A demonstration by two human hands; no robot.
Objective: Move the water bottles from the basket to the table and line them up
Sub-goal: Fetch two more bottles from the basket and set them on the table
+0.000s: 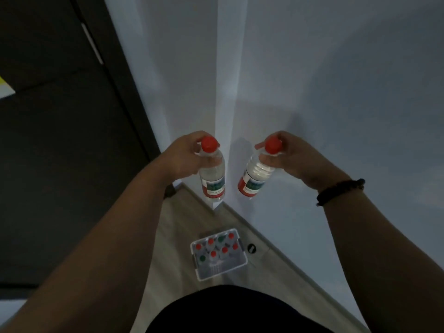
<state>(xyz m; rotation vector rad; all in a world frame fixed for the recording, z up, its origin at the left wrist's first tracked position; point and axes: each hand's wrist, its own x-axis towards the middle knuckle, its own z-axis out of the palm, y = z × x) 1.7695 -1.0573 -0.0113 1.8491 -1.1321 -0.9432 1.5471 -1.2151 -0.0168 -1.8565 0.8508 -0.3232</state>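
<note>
Bottles (212, 181) held aloft (basket (217, 270) below).

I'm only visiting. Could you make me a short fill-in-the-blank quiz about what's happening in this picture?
1. The left hand grips one clear plastic water bottle and the right hand a second bottle; both caps are ___.
2. The dark beaded bracelet sits on the ___ wrist.
3. The clear plastic basket stands on the wooden ___.
4. Most caps in the basket are red; the others are ___.
Missing words: red; right; floor; green.
</note>
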